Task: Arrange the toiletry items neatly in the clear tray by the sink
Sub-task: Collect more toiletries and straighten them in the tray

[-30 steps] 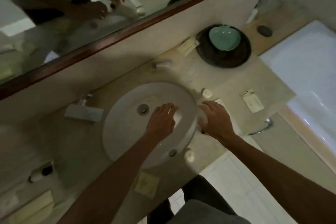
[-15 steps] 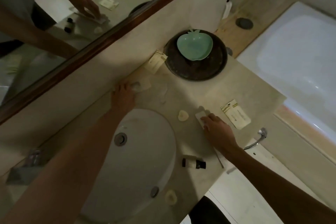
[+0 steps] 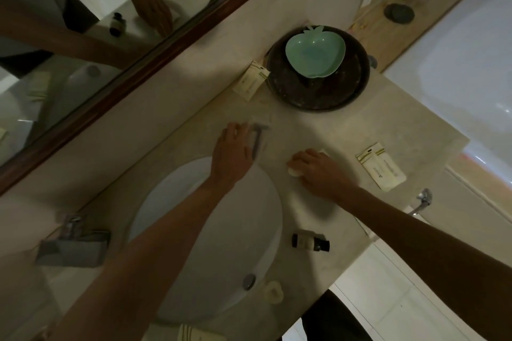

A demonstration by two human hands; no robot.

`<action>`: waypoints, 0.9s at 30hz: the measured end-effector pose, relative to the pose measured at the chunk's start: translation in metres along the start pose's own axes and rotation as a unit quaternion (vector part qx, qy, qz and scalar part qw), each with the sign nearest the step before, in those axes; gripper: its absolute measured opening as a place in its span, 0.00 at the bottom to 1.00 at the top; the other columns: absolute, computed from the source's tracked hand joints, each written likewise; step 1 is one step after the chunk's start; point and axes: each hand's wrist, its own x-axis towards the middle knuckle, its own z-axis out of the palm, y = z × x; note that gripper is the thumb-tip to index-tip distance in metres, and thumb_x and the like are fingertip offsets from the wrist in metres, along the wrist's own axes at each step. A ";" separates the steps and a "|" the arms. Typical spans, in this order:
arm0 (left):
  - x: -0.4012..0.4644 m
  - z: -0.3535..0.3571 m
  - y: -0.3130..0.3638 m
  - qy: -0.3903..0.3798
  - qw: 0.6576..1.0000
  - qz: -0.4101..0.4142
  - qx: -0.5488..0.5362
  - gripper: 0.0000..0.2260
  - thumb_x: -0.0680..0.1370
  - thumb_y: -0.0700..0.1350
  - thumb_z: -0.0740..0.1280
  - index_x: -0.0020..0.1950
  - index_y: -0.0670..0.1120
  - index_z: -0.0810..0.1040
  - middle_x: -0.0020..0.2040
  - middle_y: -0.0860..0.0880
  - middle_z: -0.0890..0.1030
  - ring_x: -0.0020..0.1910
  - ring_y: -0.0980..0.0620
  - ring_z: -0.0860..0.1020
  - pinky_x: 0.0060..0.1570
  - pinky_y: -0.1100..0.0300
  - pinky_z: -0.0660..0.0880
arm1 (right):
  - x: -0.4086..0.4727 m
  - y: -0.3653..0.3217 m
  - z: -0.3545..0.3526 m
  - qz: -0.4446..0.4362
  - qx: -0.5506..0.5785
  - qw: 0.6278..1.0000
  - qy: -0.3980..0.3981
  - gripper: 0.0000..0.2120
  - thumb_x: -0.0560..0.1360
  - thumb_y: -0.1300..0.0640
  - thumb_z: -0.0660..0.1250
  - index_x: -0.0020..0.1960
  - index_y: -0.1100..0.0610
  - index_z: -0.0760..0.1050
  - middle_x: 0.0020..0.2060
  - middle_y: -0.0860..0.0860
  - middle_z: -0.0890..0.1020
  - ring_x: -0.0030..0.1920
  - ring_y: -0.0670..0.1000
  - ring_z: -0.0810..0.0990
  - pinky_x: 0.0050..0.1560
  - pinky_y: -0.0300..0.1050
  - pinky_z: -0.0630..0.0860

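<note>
Beige stone counter [image 3: 346,130], dim light, w/ white oval sink [image 3: 210,230] set in; sink basin holds nothing but drain [image 3: 248,281].
Dark round tray [image 3: 318,91] at back by wall; inside it, mint-green apple-shaped dish [image 3: 315,53], no contents seen. Clear tray not identifiable in this view.
Loose items on counter: white sachet [image 3: 250,83] touching dark tray's left edge; 2nd sachet [image 3: 381,166] near rt counter edge; small dark bottle [image 3: 310,241] lying on side just rt of sink; pale round soap [image 3: 273,292] at sink's front rim; folded towel [image 3: 199,333] at bottom edge, part cut off.
Left hand [image 3: 232,155] palm-down behind sink, fingers loosely spread, fingertips on a grey razor-like item [image 3: 257,138], blurred; grip cannot tell.
Right hand [image 3: 318,171] fingers curled over a small pale bar [image 3: 294,170], pressed to counter; whether lifted cannot tell.
Faucet [image 3: 73,243] at left of sink.
</note>
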 end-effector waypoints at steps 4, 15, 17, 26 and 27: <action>0.003 0.018 0.033 -0.044 0.992 -0.116 -0.030 0.34 0.73 0.65 0.63 0.68 0.40 0.66 0.63 0.40 0.72 0.59 0.41 0.71 0.57 0.48 0.72 | -0.008 -0.001 0.001 0.058 -0.015 0.998 0.021 0.20 0.71 0.52 0.72 0.61 0.56 0.77 0.55 0.54 0.78 0.53 0.57 0.76 0.52 0.53 0.74; -0.025 0.007 0.018 -0.067 0.997 -0.019 0.034 0.16 0.73 0.47 0.69 0.55 0.41 0.71 0.48 0.42 0.77 0.47 0.43 0.76 0.47 0.51 0.75 | -0.036 -0.052 -0.008 0.084 0.063 0.990 0.093 0.20 0.69 0.49 0.77 0.58 0.57 0.80 0.53 0.53 0.81 0.53 0.56 0.78 0.54 0.50 0.74; -0.065 -0.015 0.002 -0.044 0.999 -0.005 0.018 0.18 0.69 0.44 0.75 0.54 0.41 0.73 0.44 0.44 0.79 0.42 0.44 0.78 0.40 0.51 0.76 | -0.040 -0.081 -0.011 0.080 0.094 0.988 0.096 0.24 0.67 0.49 0.78 0.60 0.56 0.79 0.53 0.52 0.82 0.53 0.55 0.78 0.55 0.50 0.74; -0.334 -0.099 -0.114 -0.070 0.993 -0.063 0.072 0.31 0.63 0.48 0.71 0.65 0.43 0.71 0.54 0.43 0.77 0.49 0.42 0.76 0.48 0.51 0.74 | -0.040 -0.263 0.031 -0.028 0.196 0.977 0.078 0.24 0.64 0.50 0.81 0.56 0.55 0.80 0.50 0.50 0.79 0.48 0.52 0.78 0.48 0.49 0.77; -0.366 -0.105 -0.127 -0.073 0.991 -0.079 0.075 0.30 0.64 0.49 0.69 0.64 0.43 0.71 0.53 0.43 0.77 0.49 0.42 0.76 0.48 0.51 0.74 | -0.039 -0.289 0.039 -0.051 0.199 0.976 0.076 0.23 0.64 0.50 0.81 0.55 0.55 0.80 0.50 0.50 0.80 0.48 0.52 0.78 0.47 0.47 0.77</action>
